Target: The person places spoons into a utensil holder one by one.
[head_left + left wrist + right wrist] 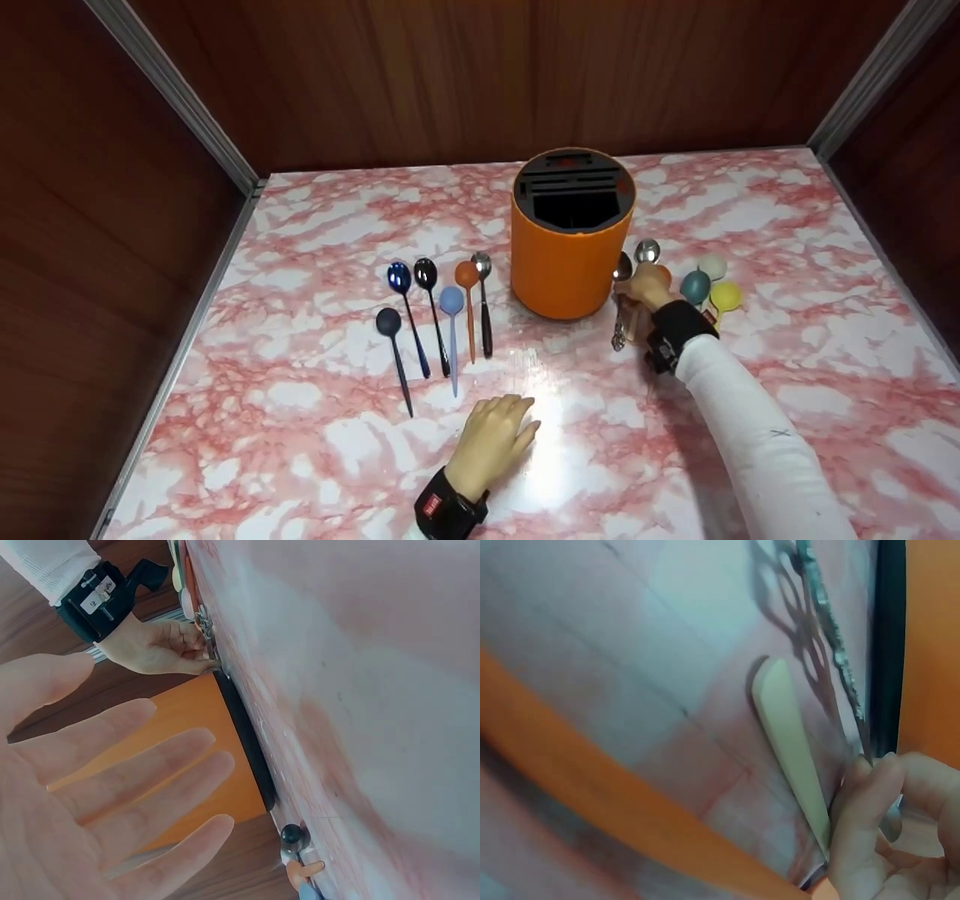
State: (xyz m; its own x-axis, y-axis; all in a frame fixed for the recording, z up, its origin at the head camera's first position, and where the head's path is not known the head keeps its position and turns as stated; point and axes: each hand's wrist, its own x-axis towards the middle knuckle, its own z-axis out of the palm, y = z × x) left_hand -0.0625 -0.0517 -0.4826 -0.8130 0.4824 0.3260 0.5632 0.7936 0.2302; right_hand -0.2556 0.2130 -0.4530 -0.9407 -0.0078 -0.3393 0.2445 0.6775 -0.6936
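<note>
My right hand is just right of the orange holder, its thumb and finger pinching a spoon with an ornate silver handle. That handle casts a patterned shadow on the tabletop in the right wrist view. Beside it lies a cream-handled silver spoon, its bowl toward the back. An orange spoon is partly hidden behind the same hand. Teal, pale and yellow spoons lie farther right. My left hand hovers over the front of the table, fingers extended and holding nothing.
Left of the holder, several spoons lie in a loose row, among them a navy one, a light blue one and a dark-handled silver one. The holder's black slotted top faces up. Wooden panels enclose the marbled table.
</note>
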